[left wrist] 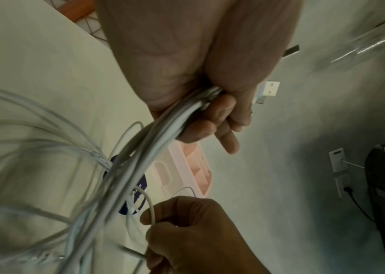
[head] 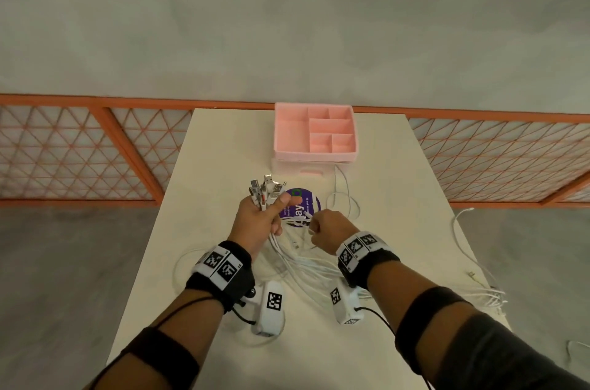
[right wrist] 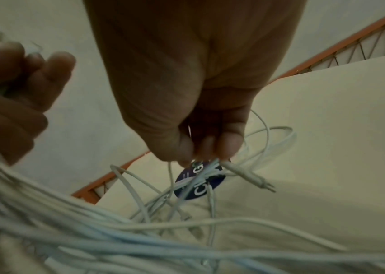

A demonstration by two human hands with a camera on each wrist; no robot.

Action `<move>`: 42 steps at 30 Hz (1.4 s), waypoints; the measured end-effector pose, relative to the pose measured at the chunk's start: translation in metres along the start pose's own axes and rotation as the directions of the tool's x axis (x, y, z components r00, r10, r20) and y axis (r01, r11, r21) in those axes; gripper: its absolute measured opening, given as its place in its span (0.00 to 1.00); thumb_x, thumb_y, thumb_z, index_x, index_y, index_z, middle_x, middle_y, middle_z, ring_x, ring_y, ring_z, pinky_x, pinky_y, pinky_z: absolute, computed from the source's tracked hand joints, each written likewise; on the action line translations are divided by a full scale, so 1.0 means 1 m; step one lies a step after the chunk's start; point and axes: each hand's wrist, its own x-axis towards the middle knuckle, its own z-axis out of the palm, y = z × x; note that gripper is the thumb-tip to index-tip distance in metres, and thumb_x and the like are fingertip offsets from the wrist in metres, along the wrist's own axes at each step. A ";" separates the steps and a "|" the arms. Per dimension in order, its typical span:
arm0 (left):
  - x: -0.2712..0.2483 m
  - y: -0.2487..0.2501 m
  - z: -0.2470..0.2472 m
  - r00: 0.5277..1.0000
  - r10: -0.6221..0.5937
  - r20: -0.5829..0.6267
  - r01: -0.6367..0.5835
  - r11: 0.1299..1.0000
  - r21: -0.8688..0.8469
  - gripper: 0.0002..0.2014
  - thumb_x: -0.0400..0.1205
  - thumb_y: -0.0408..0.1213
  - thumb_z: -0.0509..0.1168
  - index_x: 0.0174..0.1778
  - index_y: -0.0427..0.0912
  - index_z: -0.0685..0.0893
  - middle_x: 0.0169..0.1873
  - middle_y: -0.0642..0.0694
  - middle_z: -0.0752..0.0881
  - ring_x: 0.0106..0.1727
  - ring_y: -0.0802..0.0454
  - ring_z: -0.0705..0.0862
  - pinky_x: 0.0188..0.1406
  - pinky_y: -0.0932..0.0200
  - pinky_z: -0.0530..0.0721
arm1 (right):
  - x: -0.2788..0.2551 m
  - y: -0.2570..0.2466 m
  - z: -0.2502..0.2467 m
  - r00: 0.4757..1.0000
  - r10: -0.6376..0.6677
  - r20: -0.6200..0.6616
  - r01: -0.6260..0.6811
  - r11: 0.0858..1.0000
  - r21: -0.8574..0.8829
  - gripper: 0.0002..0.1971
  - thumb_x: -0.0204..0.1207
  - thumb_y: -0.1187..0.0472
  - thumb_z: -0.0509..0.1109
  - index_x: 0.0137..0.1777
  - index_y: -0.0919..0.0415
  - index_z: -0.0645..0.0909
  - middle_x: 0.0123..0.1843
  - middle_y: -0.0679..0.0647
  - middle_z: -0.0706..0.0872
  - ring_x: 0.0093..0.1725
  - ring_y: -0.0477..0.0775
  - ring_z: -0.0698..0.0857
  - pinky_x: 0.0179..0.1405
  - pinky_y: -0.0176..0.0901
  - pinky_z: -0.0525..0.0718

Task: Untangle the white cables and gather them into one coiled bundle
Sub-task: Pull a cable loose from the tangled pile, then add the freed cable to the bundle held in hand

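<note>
Head view: the left hand [head: 260, 219] is clenched round a bunch of white cables [head: 303, 265], its grip just below their USB plugs [head: 266, 190], which stick up out of the fist. Below the fist the cables trail down across the pale desk [head: 223, 150] toward its right edge. The right hand [head: 329, 228], fingers curled, pinches a single cable end beside a round purple sticker [head: 300, 204]; of its white lettering only "ay" reads clearly, the small print being too fine. A pink divided organizer [head: 314, 131] stands at the far end of the desk. Both wrists wear bands with black-and-white square code tags.

Left wrist view: the cables [left wrist: 140, 152] leave the left hand [left wrist: 198, 74] at the heel of the palm and sweep down-left, blurred. The right hand [left wrist: 198, 235] grasps one thin loop.

Right wrist view: the right hand [right wrist: 194, 92] pinches thin strands at its fingertips [right wrist: 229, 144] directly over the sticker [right wrist: 198, 183], where a large "C" shows. A slim plug [right wrist: 252, 180] juts right, just beyond the grip.
</note>
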 end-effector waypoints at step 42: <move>0.005 -0.017 0.009 0.997 -0.080 0.008 0.079 0.995 0.060 0.09 0.82 0.33 0.71 0.48 0.28 0.88 0.34 0.41 0.91 0.20 0.54 0.62 0.24 0.60 0.61 | -0.018 -0.021 -0.058 0.988 -0.039 -0.150 0.121 0.793 0.597 0.11 0.80 0.55 0.73 0.42 0.62 0.90 0.30 0.50 0.87 0.23 0.38 0.78 0.27 0.32 0.74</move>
